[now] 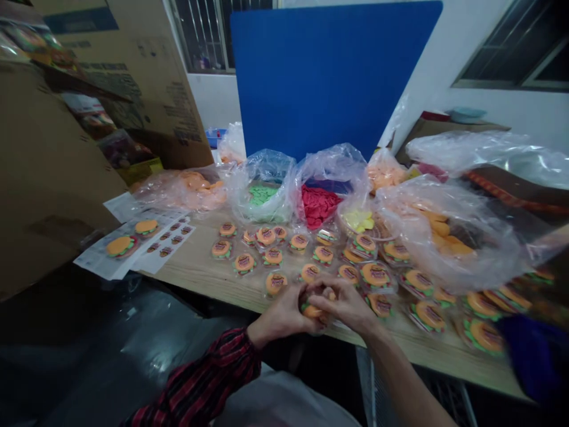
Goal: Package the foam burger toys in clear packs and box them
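Both of my hands meet at the front edge of the wooden table. My left hand wraps the near left side of a small toy burger in a clear plastic case. My right hand closes over its top and right side, fingers bent across it. Much of the burger is hidden by my fingers. Just beyond my hands lie several packed toy burgers with printed labels, among them one in a clear case to the left and another to the right.
Behind the burgers stand clear bags of green pieces, red pieces and orange pieces. Label sheets lie at the table's left. A blue board rises at the back. Large cardboard boxes flank the left side.
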`<state>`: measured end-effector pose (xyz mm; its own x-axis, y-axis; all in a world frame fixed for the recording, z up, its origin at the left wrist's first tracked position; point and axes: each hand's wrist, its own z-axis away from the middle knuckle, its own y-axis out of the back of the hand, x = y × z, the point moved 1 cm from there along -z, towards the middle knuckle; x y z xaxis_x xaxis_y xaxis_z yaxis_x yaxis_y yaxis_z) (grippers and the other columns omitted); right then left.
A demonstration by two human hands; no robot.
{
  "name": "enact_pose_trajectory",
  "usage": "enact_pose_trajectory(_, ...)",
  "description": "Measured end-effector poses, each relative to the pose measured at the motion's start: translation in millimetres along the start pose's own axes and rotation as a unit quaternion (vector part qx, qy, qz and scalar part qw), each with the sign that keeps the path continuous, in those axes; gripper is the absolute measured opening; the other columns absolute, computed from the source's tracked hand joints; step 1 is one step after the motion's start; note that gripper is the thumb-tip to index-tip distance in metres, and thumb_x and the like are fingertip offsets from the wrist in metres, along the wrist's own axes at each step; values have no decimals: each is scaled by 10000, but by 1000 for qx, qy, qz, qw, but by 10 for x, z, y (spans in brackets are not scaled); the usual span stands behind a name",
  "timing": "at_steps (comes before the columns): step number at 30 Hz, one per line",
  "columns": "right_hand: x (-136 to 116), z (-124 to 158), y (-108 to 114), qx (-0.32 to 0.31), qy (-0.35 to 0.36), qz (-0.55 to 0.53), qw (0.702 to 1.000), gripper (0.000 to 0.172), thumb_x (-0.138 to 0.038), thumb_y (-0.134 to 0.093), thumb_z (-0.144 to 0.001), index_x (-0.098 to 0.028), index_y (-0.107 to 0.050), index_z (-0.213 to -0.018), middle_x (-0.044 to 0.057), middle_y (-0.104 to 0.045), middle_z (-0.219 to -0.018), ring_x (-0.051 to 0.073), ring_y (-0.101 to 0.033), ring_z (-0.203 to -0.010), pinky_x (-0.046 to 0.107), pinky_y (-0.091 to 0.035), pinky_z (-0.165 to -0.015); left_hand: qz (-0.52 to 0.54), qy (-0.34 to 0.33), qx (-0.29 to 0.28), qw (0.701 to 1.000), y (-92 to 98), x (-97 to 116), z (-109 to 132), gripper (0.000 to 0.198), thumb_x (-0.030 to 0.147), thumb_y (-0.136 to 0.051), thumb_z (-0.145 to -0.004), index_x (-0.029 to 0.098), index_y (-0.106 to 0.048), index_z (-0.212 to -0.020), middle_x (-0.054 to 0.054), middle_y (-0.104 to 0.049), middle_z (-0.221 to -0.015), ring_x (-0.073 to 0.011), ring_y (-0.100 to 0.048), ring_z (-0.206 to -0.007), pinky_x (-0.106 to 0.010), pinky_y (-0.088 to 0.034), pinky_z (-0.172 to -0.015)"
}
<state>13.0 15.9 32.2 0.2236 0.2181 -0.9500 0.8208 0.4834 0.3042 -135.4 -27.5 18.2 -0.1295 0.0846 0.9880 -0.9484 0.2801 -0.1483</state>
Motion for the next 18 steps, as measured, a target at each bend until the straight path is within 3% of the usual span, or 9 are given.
enact_pose_trajectory(2, -54, -25, 1, -29, -7, 10, 999, 65, -216, -661, -685, -191, -646, -627, -11, -589, -624, 140, -510, -623, 254, -393, -607, -50, -16, -12, 999, -30, 11, 3, 404, 108, -711, -489, 151, -636, -884, -9, -619, -840, -197, -561, -833, -264, -432, -746)
enact_pose_trajectory(5, -33, -12, -40, -13, -21, -24, 999, 114, -228, -647, -692, -184, -622, -591, -26, -539, -563, 118, -460, -560, 227, -356, -528, -104, -23, -25, 994, -47, 13, 9, 368, 122, -683, -517, 144, -650, -883, -8, -622, -835, -199, -555, -824, -262, -429, -739)
enact_pose_trajectory(13, 126, 95, 9, 1, -44, -106, 993, 208, -359, -604, -768, -170, -657, -699, 10, -597, -652, 144, -520, -635, 257, -392, -602, -140, -13, -42, 989, -72, 58, 7, 453, 119, -680, -551, 165, -638, -1000, 18, -603, -835, -144, -510, -735, -215, -381, -645)
enact_pose_trajectory(18, 171, 145, 44, 31, -44, -89, 995, 255, -404, -651, -723, -170, -594, -637, -13, -530, -599, 123, -461, -580, 234, -359, -539, -166, -2, -38, 985, -76, 12, -28, 402, 143, -719, -523, 145, -666, -922, 26, -583, -733, -132, -488, -669, -220, -368, -614)
